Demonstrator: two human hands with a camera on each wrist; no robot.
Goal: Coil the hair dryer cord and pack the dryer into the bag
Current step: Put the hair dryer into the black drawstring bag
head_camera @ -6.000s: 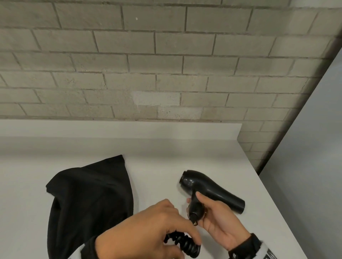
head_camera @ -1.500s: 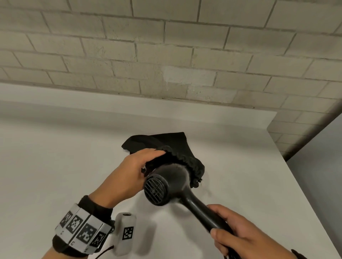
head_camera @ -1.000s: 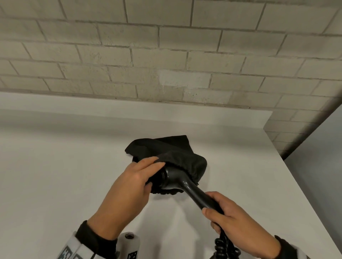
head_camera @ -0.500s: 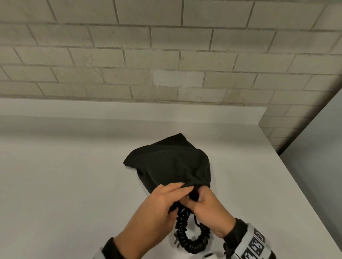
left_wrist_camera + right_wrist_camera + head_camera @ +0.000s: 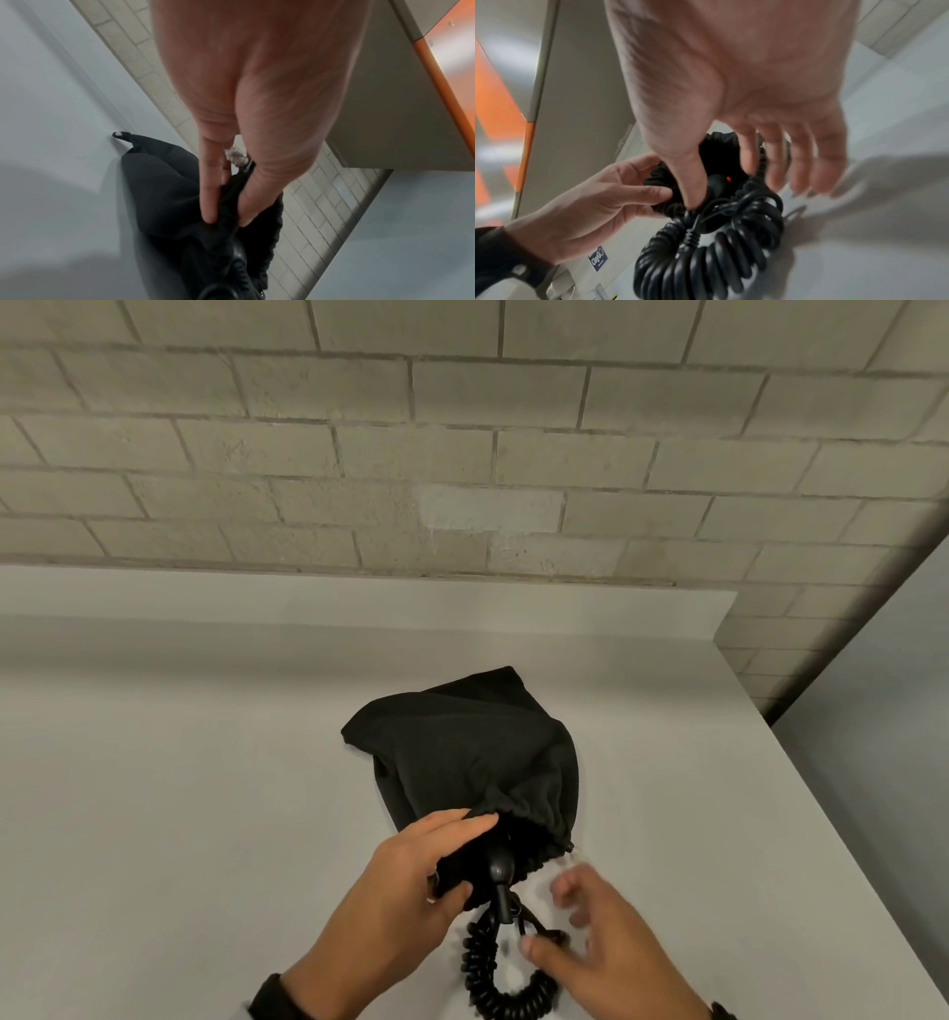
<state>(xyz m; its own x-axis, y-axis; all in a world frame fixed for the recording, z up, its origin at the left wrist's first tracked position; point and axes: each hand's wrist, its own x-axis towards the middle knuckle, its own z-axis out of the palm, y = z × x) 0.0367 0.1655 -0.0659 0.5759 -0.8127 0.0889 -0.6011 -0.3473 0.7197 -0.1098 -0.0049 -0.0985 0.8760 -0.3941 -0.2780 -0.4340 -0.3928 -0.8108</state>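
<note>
From the head view, the black bag (image 5: pixel 472 752) lies on the white table (image 5: pixel 154 814), the hair dryer's handle (image 5: pixel 500 870) poking out of its near mouth. The left hand (image 5: pixel 411 880) pinches the bag's rim. The coiled cord (image 5: pixel 503 978) trails near, beside the right hand (image 5: pixel 590 952).

Left wrist: thumb and fingers (image 5: pixel 209 194) clamp the fabric.

Right wrist: the fingers (image 5: pixel 803 162) are spread and blurred, holding nothing.

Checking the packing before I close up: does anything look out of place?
Yes. The coiled cord lies outside the bag on the counter, and the dryer's handle end pokes from the mouth, which the left hand grips.
</note>
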